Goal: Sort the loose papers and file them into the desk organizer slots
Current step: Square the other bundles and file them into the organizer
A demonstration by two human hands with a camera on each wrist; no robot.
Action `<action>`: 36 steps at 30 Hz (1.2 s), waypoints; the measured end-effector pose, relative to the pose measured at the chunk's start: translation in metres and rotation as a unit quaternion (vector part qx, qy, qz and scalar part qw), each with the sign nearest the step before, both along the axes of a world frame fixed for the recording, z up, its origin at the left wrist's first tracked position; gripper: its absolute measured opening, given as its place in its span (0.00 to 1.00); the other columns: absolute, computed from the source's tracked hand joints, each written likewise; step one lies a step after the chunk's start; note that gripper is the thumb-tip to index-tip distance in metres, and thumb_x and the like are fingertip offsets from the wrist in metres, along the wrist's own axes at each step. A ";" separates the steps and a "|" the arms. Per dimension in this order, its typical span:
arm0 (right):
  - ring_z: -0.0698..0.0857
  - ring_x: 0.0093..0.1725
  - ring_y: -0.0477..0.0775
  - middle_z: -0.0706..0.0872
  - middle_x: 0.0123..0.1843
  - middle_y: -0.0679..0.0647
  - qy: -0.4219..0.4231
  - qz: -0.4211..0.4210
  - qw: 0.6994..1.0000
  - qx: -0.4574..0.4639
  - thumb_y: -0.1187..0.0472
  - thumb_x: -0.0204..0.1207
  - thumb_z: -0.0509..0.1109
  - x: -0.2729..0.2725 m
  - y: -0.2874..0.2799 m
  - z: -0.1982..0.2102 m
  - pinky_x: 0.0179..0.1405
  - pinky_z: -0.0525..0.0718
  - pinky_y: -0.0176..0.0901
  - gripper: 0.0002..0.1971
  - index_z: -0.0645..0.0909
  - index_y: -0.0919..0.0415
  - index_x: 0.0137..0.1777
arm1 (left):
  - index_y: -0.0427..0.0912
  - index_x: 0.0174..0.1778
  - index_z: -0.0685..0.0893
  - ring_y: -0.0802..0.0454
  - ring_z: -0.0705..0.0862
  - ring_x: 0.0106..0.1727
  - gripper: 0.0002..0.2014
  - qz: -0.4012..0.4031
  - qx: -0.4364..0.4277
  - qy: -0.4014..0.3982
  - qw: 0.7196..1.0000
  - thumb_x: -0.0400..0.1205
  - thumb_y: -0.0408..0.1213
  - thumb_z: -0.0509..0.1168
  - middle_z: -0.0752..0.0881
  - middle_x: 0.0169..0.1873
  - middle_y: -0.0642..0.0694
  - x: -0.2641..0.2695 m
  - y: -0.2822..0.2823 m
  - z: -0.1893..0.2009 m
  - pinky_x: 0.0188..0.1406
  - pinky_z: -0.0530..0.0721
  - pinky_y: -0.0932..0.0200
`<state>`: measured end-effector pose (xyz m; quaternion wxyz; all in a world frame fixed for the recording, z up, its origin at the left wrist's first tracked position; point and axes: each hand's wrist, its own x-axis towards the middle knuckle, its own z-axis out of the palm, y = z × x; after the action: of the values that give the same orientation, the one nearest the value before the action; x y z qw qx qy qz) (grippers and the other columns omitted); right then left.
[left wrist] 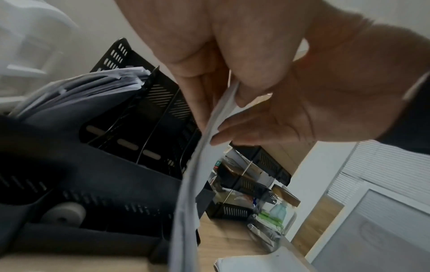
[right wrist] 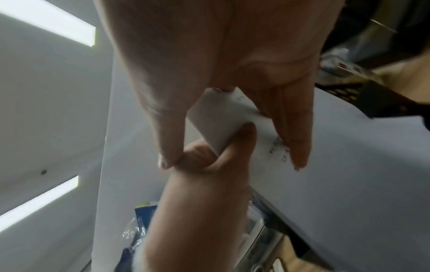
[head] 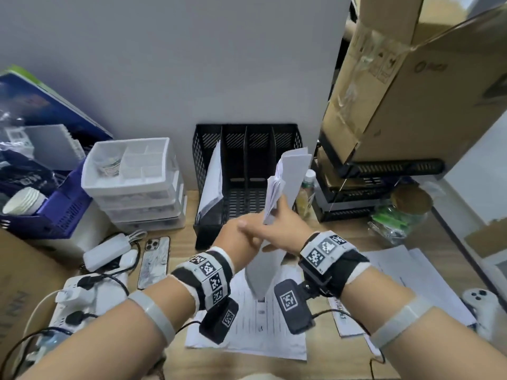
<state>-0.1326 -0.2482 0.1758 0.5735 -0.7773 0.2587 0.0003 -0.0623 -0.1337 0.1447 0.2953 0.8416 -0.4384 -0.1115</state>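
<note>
A sheaf of white papers (head: pixel 288 174) stands upright in the air just in front of the black desk organizer (head: pixel 208 138). My left hand (head: pixel 245 230) pinches its lower part from the left. My right hand (head: pixel 279 212) grips it from the right, thumb on one side and fingers on the other. In the left wrist view the papers (left wrist: pixel 200 165) run edge-on between the fingers (left wrist: pixel 197 103) of the left hand. The right wrist view shows the sheet (right wrist: pixel 349 165) under the right hand's fingers (right wrist: pixel 298 139). The organizer's leftmost slot holds filed papers (head: pixel 212 182); the other slots look empty.
Loose printed sheets (head: pixel 260 327) lie on the wooden desk under my wrists, more (head: pixel 411 272) to the right. White drawer unit (head: pixel 131 174), phone (head: pixel 153 259) and power strip (head: pixel 68 300) at left. Stacked black trays (head: pixel 356 204), a bottle (head: pixel 307 193) and a cardboard box (head: pixel 397 91) at right.
</note>
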 end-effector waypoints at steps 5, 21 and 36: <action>0.90 0.48 0.67 0.85 0.52 0.67 -0.022 -0.041 0.998 0.038 0.64 0.73 0.64 0.007 -0.021 0.010 0.33 0.91 0.63 0.20 0.73 0.65 0.65 | 0.54 0.76 0.78 0.58 0.82 0.69 0.28 -0.057 -0.085 0.066 0.993 0.78 0.34 0.61 0.81 0.70 0.56 0.003 0.010 -0.007 0.71 0.82 0.54; 0.89 0.47 0.55 0.87 0.53 0.55 -0.063 -0.028 0.997 -0.019 0.71 0.82 0.63 0.103 -0.053 0.064 0.33 0.92 0.51 0.15 0.74 0.62 0.68 | 0.58 0.88 0.35 0.54 0.55 0.87 0.64 0.033 -0.089 0.191 0.977 0.69 0.51 0.78 0.52 0.87 0.52 0.089 -0.007 -0.039 0.87 0.58 0.49; 0.87 0.55 0.60 0.87 0.60 0.61 0.009 -0.033 0.983 -0.180 0.60 0.84 0.61 0.174 -0.019 -0.028 0.46 0.82 0.37 0.21 0.71 0.59 0.77 | 0.45 0.60 0.80 0.35 0.90 0.49 0.16 0.153 0.091 0.168 0.970 0.81 0.49 0.66 0.90 0.51 0.39 0.162 -0.034 -0.078 0.52 0.91 0.41</action>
<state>0.0413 -0.2676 0.1482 0.4214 -0.8588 0.2853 -0.0582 0.1001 -0.1681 0.0666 0.3003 0.8913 -0.2364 -0.2440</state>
